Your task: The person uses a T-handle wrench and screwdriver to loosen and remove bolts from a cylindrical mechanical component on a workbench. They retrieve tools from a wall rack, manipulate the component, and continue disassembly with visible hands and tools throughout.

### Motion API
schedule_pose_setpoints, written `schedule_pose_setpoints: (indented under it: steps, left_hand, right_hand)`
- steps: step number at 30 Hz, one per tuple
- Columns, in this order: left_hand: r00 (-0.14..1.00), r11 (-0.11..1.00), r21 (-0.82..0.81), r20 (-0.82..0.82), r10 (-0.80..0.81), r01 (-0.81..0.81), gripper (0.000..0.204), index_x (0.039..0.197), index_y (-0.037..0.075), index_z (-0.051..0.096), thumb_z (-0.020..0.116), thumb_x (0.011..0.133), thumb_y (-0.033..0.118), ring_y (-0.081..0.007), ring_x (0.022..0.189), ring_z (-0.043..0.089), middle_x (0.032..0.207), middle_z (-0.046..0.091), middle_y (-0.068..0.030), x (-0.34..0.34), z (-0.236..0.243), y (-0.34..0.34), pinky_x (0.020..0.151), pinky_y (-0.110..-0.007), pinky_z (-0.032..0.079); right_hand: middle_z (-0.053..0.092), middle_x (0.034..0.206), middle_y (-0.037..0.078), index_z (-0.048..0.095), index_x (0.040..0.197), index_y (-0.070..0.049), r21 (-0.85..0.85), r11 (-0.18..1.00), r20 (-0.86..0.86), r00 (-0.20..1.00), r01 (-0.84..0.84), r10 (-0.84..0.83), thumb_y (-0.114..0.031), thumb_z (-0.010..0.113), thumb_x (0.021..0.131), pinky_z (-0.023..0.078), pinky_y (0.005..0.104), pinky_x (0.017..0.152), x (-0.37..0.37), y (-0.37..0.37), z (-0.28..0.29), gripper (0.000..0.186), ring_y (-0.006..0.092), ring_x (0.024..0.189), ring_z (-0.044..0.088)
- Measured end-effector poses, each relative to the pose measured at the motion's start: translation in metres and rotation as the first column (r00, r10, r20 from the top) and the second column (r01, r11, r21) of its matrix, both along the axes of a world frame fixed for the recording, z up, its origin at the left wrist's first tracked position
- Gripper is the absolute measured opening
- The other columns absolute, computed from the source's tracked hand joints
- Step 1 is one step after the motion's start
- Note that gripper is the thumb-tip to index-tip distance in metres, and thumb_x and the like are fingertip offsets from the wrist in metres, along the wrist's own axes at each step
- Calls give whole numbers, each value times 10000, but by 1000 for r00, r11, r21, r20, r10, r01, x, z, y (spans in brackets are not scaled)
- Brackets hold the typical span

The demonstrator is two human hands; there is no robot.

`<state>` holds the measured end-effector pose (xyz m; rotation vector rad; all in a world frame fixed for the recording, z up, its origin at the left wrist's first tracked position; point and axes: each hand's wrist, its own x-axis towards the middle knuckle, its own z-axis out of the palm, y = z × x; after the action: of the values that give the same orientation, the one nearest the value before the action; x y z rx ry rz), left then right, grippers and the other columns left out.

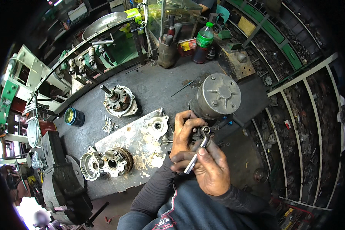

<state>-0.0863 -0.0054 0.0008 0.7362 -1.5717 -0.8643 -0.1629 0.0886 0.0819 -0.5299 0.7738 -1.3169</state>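
Note:
A ring spanner (196,155) is pinched between the thumb and fingers of my right hand (212,168), its ring end up by the fingers of my left hand. My left hand (184,128) is closed, fingers curled round a small dark part behind the spanner; its kind is hidden. Just beyond both hands, a grey cylindrical motor housing (221,94) stands on the dark bench (157,86) with its ribbed end cap up. Whether my left fingers touch the housing I cannot tell.
A worn metal plate (132,132) carries an open housing (91,165) and a wound part (118,163). Beyond are bolts (109,125), a rotor assembly (119,100), a blue tin (74,117), a thin screwdriver (182,88) and a green-capped bottle (203,43). A vise (65,188) stands left; shelving (295,134) right.

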Motion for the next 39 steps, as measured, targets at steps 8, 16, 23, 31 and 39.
schedule_pose_setpoints:
  steps: [8,16,23,31,39]
  left_hand:
    - [997,997,-60,69,-35,39,511,1130,52,620,874,689,100,-332,1122,543,1131,542,-161,5,-1,-3,961,-436,468]
    - [998,999,-25,43,-45,46,506,1122,53,614,852,675,74,-337,1108,536,1136,529,-172,4,1,-4,970,-447,453]
    - [998,998,-19,7,-62,62,517,1144,90,666,848,661,121,-338,1069,553,1173,488,-179,3,-5,-4,899,-445,491]
    - [998,998,25,-20,-63,64,495,1106,57,648,886,689,179,-329,1116,543,1148,542,-161,4,-1,-1,952,-434,457]
    - [997,997,-55,56,-51,55,514,1132,54,620,876,686,67,-342,1093,546,1145,549,-163,3,4,-8,939,-448,462]
  right_hand:
    - [562,727,73,588,1087,-27,281,936,-296,909,-210,293,-261,561,1063,420,287,583,-43,-35,71,237,128,620,522]
    - [641,674,92,591,1025,-26,218,925,-527,761,-311,379,-386,601,1029,430,243,523,-93,-25,71,360,130,539,569]
    - [639,1089,236,496,1229,42,108,991,-80,993,-81,90,-223,479,1096,634,492,784,-33,1,16,297,409,1010,715]
    - [636,951,111,547,1215,-18,312,911,-176,959,269,-222,-245,500,1104,518,298,708,8,-12,25,257,203,753,635]
    - [534,681,-16,637,966,-10,300,791,-801,310,-533,512,-385,560,1048,378,264,561,-126,-80,84,392,81,585,458]
